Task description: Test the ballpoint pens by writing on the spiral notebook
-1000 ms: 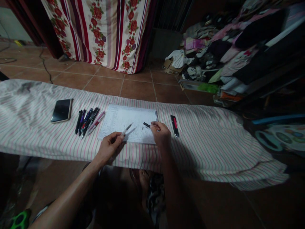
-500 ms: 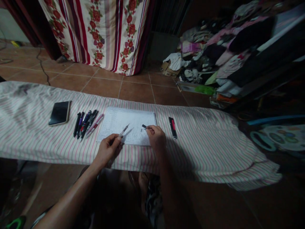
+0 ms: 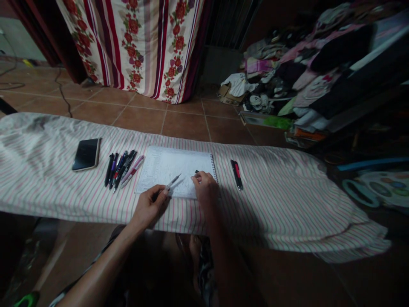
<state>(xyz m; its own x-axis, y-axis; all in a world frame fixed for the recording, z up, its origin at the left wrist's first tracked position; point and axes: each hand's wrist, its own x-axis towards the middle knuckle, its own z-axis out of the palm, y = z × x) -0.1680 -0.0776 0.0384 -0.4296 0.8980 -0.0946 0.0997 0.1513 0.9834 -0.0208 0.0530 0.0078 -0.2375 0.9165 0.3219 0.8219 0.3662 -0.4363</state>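
Note:
Pinched in my left hand (image 3: 149,207) is a slim pen (image 3: 173,182) with a pale barrel, its dark tip angled up and to the right. My right hand (image 3: 206,186) is closed on a small black piece (image 3: 197,172), which looks like a pen part; the fingers hide most of it. Both hands are over the lower part of a spiral notebook (image 3: 182,160) lying flat, its coil on the right side. Left of the notebook lies a group of several pens (image 3: 120,168). To its right, two pens (image 3: 237,175), black and red-black, lie side by side.
A phone (image 3: 86,154) rests at the left on the striped cloth (image 3: 281,192) that covers the long surface. Beyond it are the tiled floor (image 3: 143,115), a flowered curtain (image 3: 137,47) and a heap of clothes (image 3: 287,64). A pale patterned object (image 3: 383,187) stands at the far right.
My right hand has turned and come slightly nearer the pen, and the black piece is now more hidden by the fingers. My left hand still holds the pen. The view has shifted a little.

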